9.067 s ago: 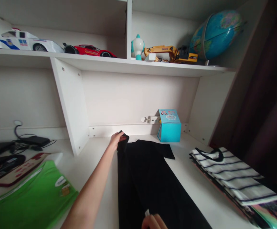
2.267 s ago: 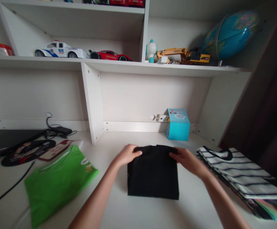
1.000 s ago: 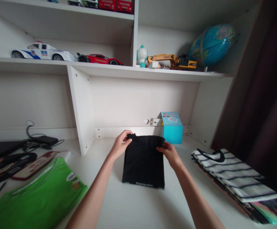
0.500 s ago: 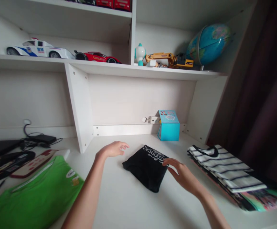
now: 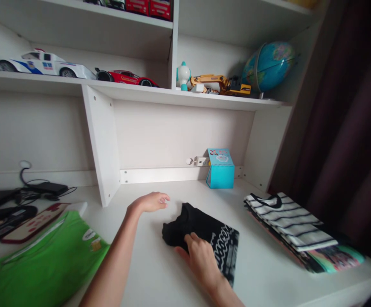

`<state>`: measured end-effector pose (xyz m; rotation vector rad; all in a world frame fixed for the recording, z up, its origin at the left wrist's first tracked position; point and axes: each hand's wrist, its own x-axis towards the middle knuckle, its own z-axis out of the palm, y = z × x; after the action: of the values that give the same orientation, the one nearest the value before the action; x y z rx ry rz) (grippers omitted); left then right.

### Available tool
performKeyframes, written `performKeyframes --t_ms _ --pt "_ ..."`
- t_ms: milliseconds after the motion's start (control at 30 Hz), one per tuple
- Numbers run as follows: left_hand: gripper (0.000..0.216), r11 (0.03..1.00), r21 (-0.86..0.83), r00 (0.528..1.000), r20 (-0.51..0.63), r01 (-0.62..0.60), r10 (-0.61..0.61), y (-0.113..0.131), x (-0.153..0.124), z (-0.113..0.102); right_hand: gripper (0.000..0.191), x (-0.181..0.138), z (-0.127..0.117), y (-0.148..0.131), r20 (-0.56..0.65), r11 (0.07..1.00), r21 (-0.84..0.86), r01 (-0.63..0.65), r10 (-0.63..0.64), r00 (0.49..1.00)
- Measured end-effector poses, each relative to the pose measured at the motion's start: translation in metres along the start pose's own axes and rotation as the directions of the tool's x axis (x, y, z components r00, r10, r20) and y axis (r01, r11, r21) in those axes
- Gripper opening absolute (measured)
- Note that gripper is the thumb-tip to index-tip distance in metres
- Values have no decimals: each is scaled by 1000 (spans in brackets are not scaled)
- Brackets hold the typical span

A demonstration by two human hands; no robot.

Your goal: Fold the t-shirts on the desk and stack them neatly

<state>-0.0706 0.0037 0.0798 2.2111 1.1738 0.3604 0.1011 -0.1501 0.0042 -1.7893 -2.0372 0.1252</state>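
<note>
From the left: a green shirt [image 5: 44, 264] lies spread on the worktop [image 5: 265, 273], by the look of it not yet folded. Your left hand [image 5: 150, 201] hovers open above the worktop, fingers loose, holding nothing. Just beside it, the black shirt [image 5: 211, 232] sits folded small at mid-worktop with your right hand [image 5: 201, 258] laid on it; whether those fingers pinch the cloth cannot be told. At right, a striped shirt [image 5: 288, 217] tops a folded stack.

The black shirt [image 5: 206, 226], earlier a flat square gripped by both hands, is now lying smaller under the right hand [image 5: 200, 258], white print showing. The left hand [image 5: 150, 201] is hovering open beside it, no longer touching the cloth.
</note>
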Motion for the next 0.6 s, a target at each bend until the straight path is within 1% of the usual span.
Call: performKeyframes --t_ms 67,100,133,200,233,267,333,367,433,533,567,600 --pt "27 995 85 999 0 48 -48 0 0 1 24 -2 -9 -9 6 978 172 121 -123 992" --pt "23 986 138 995 20 93 -97 0 0 2 28 -3 -14 -8 -6 966 200 161 -164 987" --pt "20 972 182 986 51 146 -158 -2 1 4 32 -6 -18 -5 -14 970 178 168 -168 986" --pt "21 947 209 949 148 244 -277 -7 4 11 39 -13 -22 8 13 996 52 67 -68 998" --pt "22 943 183 929 200 277 -311 -10 7 17 42 -17 -21 15 61 1000 2 -1 1 998" --pt "23 946 132 913 251 295 -320 -14 11 23 46 -21 -18 22 119 998 -28 -59 62 991" --pt "23 953 -4 900 330 304 -285 -20 19 38 52 -29 -11 33 211 992 -53 -117 126 969" --pt "22 958 -70 909 342 280 -240 -23 23 45 54 -33 -7 36 233 991 -55 -121 130 964" --pt "19 969 -166 943 309 183 -126 -25 30 54 54 -37 -2 38 229 991 -62 -116 127 965" --pt "15 972 -233 978 208 20 30 -24 35 54 55 -41 -1 38 215 992 -64 -110 121 969" --pt "14 969 -248 982 182 -4 50 -24 36 52 55 -42 -2 39 217 992 -63 -109 120 969" --pt "12 967 -254 986 161 -3 46 -25 36 51 56 -42 -3 40 218 993 -61 -105 116 969"
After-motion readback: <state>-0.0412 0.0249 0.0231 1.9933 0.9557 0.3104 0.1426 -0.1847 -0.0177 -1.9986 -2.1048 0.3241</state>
